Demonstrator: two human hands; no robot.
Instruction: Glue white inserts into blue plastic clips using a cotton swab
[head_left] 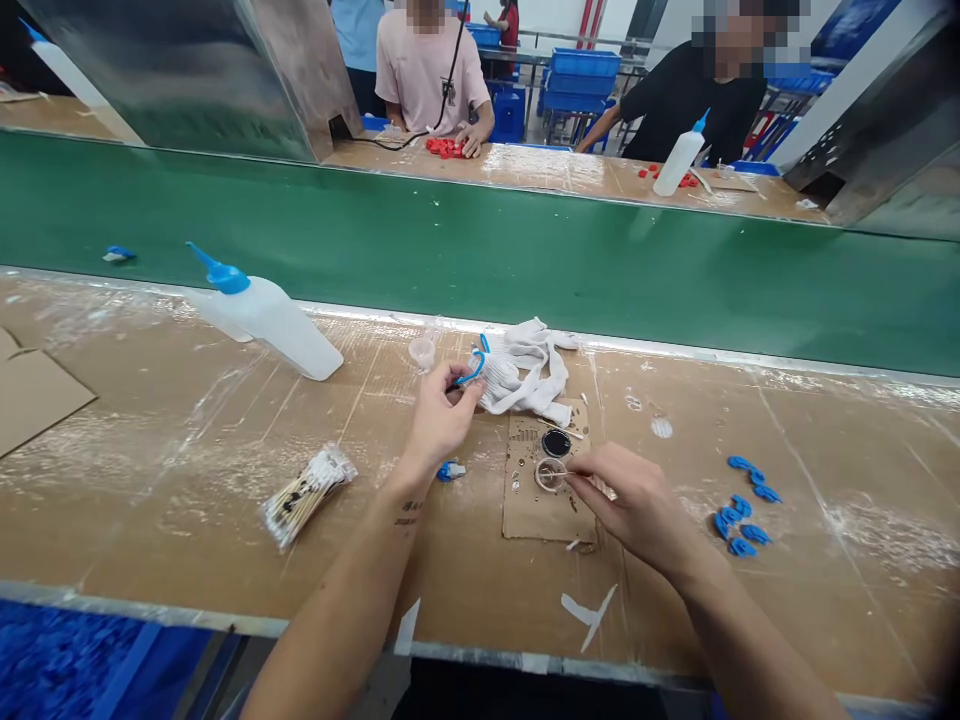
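Note:
My left hand (444, 412) is closed, with thumb and fingers pinching a small blue curved piece (472, 374) beside a white knit glove (529, 370). Pinched in my right hand (626, 500) is a thin cotton swab (564, 473), its far end over a small clear cup (551, 486). Whether the tip touches the cup cannot be seen. Just behind that cup, a round cup of black liquid (556, 443) sits on a stained cardboard piece (525, 520). Another swab (562, 430) lies by the black cup.
Several blue curved pieces (742, 547) lie to the right. On the left are a bag of cotton swabs (309, 495) and a white squeeze bottle (277, 325). A green belt (465, 250) runs behind the table; two people sit across it, near red pieces (445, 148).

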